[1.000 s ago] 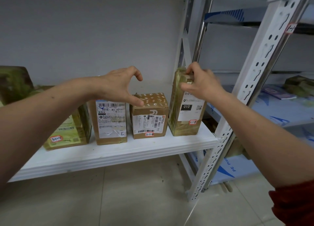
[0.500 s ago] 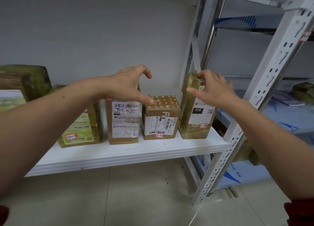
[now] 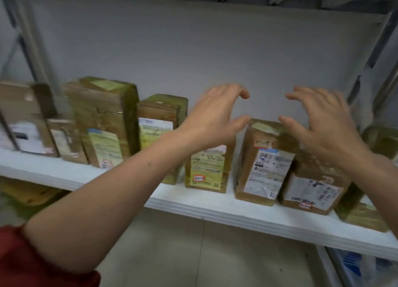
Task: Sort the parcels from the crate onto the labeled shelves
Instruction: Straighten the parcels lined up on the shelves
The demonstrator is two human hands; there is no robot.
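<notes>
Left hand (image 3: 212, 118) and right hand (image 3: 323, 127) are raised side by side in front of a row of parcels (image 3: 103, 123), both spread wide with fingers lightly curved and holding nothing. Between them stands an upright brown parcel (image 3: 261, 164) of creased cardboard with yellowish tape over its top and a white printed label on its front. The two thumbs point toward its upper corners, though motion blur hides whether either one touches it. Left of it is a taped parcel (image 3: 207, 170) with a small red-edged sticker low on its face, and just right of it a shorter squat box (image 3: 310, 189). All are rectangular and stand on a smooth white shelf (image 3: 215, 204), against a plain grey wall (image 3: 193, 49) and above a pale tiled floor (image 3: 193, 254). A red sleeve (image 3: 32, 263) shows at the lower left. Compared with half a second ago, the view has swung left, bringing more parcels into sight, and the right hand has come off the tall parcel at the row's right end.
</notes>
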